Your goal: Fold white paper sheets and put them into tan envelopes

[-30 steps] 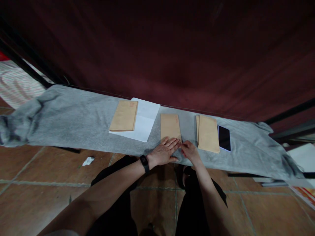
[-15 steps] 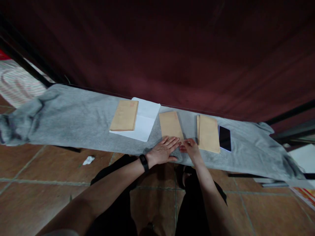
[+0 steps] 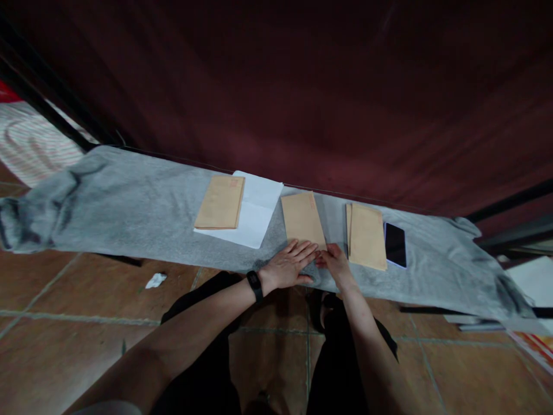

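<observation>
A brown envelope (image 3: 302,219) lies in the middle of a grey cloth (image 3: 129,207) that covers a narrow bench. My left hand (image 3: 288,266), with a black wristband, lies flat on the envelope's near end, fingers stretched out. My right hand (image 3: 335,263) rests at the envelope's near right corner with its fingers curled down onto it. What the fingertips pinch is hidden.
Another brown envelope (image 3: 220,202) lies on white paper (image 3: 254,216) to the left. A stack of brown envelopes (image 3: 366,235) and a dark phone (image 3: 394,244) lie to the right. A dark red curtain (image 3: 276,92) hangs behind. A paper scrap (image 3: 155,280) lies on the tiled floor.
The middle envelope has turned slightly, its far end swinging left and further back. My right hand has slid a little further onto its near corner. My left hand stays flat.
</observation>
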`<state>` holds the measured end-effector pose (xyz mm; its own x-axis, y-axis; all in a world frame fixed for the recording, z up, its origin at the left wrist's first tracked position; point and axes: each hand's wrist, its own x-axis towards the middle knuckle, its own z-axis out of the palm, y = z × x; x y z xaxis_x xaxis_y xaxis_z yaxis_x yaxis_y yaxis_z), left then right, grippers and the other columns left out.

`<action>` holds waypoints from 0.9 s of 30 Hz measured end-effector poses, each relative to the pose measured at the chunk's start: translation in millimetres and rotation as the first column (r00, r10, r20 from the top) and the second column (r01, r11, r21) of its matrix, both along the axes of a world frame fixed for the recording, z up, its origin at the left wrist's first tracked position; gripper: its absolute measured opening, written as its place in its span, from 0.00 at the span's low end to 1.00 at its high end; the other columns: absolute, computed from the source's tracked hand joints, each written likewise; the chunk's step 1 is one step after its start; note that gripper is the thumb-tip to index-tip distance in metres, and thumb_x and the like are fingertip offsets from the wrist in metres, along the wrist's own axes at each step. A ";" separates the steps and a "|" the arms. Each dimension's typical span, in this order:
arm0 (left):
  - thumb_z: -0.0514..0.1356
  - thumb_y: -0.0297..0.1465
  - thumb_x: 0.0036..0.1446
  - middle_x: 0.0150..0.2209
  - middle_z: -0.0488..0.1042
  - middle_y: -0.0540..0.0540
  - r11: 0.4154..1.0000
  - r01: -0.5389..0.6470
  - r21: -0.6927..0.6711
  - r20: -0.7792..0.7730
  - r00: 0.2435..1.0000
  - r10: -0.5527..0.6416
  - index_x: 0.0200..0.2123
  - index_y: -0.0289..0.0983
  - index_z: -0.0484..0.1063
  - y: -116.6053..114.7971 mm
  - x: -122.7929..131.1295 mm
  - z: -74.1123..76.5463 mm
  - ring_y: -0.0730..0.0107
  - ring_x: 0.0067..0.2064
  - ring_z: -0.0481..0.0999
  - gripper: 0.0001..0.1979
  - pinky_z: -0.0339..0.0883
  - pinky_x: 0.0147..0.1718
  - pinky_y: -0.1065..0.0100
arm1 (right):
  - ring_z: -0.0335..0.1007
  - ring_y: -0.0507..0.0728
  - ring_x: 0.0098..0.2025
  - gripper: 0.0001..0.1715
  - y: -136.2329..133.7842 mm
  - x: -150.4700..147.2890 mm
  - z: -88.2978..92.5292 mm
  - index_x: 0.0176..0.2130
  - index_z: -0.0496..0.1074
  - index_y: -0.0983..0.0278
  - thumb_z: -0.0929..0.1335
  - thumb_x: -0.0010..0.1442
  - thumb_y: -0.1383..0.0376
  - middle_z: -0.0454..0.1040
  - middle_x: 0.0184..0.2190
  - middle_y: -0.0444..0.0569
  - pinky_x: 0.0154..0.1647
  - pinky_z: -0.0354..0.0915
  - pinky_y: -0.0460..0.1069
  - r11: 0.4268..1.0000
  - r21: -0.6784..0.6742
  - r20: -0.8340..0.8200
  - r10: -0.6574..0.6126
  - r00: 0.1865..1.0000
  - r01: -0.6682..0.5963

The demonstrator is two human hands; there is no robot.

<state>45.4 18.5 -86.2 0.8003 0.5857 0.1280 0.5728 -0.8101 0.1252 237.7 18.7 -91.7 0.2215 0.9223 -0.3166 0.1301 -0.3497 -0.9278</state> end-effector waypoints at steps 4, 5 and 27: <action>0.51 0.53 0.66 0.73 0.46 0.43 0.999 -0.008 -0.035 0.009 1.000 0.008 0.72 0.39 0.48 -0.4 -1.0 1.9 0.60 0.74 0.41 0.39 0.35 0.70 0.54 | 0.73 0.55 0.23 0.05 -0.9 0.1 -0.3 0.34 0.60 0.56 0.64 0.55 0.62 0.71 0.23 0.40 0.26 0.75 0.50 1.000 0.012 0.049 -0.012 0.999 0.011; 0.51 0.53 0.66 0.73 0.46 0.43 0.999 -0.009 -0.041 0.009 1.000 0.009 0.72 0.39 0.47 -0.3 -1.5 2.5 0.61 0.74 0.42 0.38 0.35 0.70 0.55 | 0.74 0.55 0.24 0.05 -1.0 0.3 -0.2 0.34 0.61 0.57 0.64 0.56 0.62 0.71 0.23 0.40 0.26 0.75 0.50 1.000 0.016 0.061 -0.018 0.998 0.017; 0.51 0.47 0.68 0.68 0.62 0.37 0.798 -0.111 -0.593 0.473 0.753 0.457 0.67 0.37 0.59 27.8 -1.9 25.5 0.55 0.67 0.63 0.31 0.59 0.64 0.54 | 0.74 0.58 0.39 0.15 -9.9 16.2 38.5 0.46 0.70 0.62 0.60 0.67 0.59 0.76 0.39 0.52 0.42 0.70 0.52 0.844 0.535 0.546 -0.387 0.743 0.046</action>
